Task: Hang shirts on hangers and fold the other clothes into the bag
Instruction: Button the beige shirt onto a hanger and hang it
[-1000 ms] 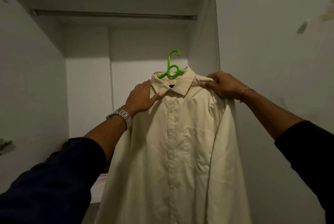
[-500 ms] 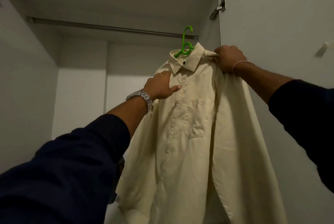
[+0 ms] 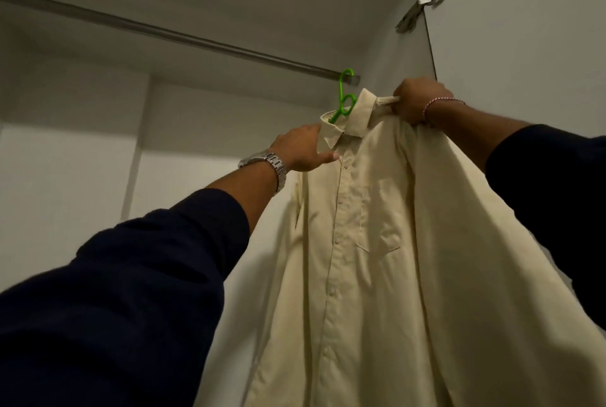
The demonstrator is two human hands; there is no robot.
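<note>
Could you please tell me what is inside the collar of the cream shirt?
A green hanger rises out of the cream shirt collar, its hook at the wardrobe rail. The hanger's arms are covered by fabric, so they cannot be seen.

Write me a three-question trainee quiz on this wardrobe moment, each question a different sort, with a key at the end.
1. True or false: the right hand grips the cream shirt at its shoulder.
2. Multiple choice: where does the hook of the green hanger show? A) level with the shirt pocket B) up at the right end of the metal rail C) in the left hand
3. Fill in: the left hand holds the shirt just beside the ____.

Key: 1 true; 2 B; 3 collar.
</note>
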